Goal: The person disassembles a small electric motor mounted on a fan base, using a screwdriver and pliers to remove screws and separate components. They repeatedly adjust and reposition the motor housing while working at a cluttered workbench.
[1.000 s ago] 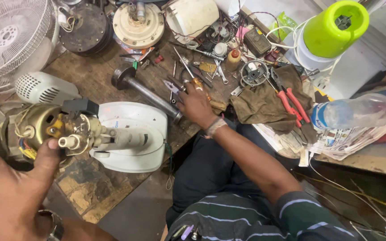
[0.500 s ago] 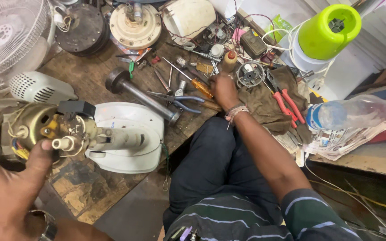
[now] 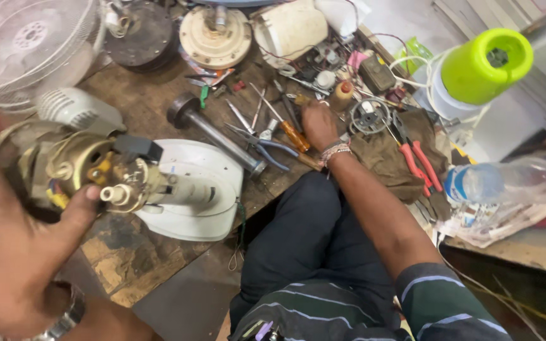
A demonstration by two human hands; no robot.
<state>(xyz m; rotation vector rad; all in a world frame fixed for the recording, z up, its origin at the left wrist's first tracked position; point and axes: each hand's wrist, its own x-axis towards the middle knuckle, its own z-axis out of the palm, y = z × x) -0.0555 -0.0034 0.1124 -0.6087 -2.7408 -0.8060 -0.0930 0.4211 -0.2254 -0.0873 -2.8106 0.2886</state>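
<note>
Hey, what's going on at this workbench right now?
A person sits at a cluttered wooden bench with a fan taken apart. The left hand grips the bare fan motor, thumb near its shaft, beside the white fan base. The right hand reaches into a scatter of tools, resting by an orange-handled screwdriver and blue-handled pliers. Red-handled pliers lie on a brown cloth, with a fan grille at the far left.

Lime-green jug lid [image 3: 486,65], red-handled pliers [image 3: 419,163], white fan base [image 3: 200,189], striped sleeve [image 3: 440,300].
</note>
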